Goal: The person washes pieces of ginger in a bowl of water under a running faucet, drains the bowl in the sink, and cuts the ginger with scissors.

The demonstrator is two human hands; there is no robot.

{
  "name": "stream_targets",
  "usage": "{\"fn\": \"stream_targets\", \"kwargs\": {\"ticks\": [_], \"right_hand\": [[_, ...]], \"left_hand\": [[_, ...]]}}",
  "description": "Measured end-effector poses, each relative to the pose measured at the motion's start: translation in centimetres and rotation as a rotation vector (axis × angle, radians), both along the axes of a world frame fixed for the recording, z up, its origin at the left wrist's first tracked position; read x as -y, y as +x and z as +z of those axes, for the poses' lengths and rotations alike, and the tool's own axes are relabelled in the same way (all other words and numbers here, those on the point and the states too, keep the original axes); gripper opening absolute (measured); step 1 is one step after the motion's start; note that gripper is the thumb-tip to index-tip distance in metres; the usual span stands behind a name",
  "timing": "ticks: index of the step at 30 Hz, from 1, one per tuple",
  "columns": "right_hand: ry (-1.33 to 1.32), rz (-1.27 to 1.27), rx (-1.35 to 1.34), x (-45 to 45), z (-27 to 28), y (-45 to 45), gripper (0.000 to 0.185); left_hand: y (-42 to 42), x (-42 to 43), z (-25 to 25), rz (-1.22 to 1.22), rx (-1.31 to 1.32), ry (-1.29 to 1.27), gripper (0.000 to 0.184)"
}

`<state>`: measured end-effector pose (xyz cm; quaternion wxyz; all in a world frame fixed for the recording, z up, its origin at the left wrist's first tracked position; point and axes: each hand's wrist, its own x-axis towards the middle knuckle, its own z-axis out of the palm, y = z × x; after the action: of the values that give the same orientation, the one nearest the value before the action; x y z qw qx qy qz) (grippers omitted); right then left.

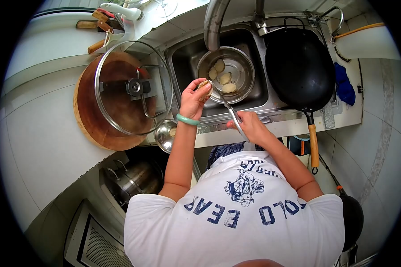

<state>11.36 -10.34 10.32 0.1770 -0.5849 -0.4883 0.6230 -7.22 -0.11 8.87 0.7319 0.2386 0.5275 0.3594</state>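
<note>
Above the near rim of a steel bowl [250,88], my left hand [194,99] pinches a brown-skinned, knobbly piece that looks like ginger [204,85]. My right hand [250,126] is closed around the silver handle of a knife [231,111]. Its narrow blade points up and left toward the piece; I cannot tell whether they touch. Inside the bowl lie several pale, peeled-looking pieces [225,78]. The bowl stands in the sink basin [182,71], beneath the faucet [214,26].
A black wok [300,71] covers the sink's right side, its wooden handle [313,144] reaching past the counter edge. On the left, a glass lid [116,100] rests over a round wooden board [87,111]. A steel ladle [165,135] lies near the counter edge. Several wooden-handled knives [100,24] stand behind.
</note>
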Motion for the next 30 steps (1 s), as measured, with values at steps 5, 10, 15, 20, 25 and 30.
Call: {"fn": "stream_targets", "kwargs": {"ticks": [5,10,15,20,25,30], "right_hand": [[0.076,-0.095,-0.167,0.0,-0.2,0.2,0.025],[-0.097,-0.197,-0.232,-0.2,-1.0,0.2,0.030],[-0.171,-0.160,-0.102,-0.6,-1.9,1.0,0.056],[-0.118,-0.153,-0.012,-0.6,-2.5,1.0,0.063],[-0.130,-0.166,-0.006,-1.0,-1.7,0.8,0.058],[-0.255,-0.310,-0.230,-1.6,-1.2,0.1,0.049]], "left_hand": [[0.1,-0.1,-0.1,0.022,0.011,-0.028,0.025],[0.0,0.0,-0.4,0.021,0.032,-0.061,0.026],[-0.3,0.1,-0.2,0.009,0.159,-0.078,0.036],[0.1,0.1,0.6,0.057,0.188,-0.075,0.037],[-0.4,0.8,-0.6,0.049,0.084,-0.017,0.033],[0.6,1.6,0.1,0.111,0.120,0.035,0.023]]}}
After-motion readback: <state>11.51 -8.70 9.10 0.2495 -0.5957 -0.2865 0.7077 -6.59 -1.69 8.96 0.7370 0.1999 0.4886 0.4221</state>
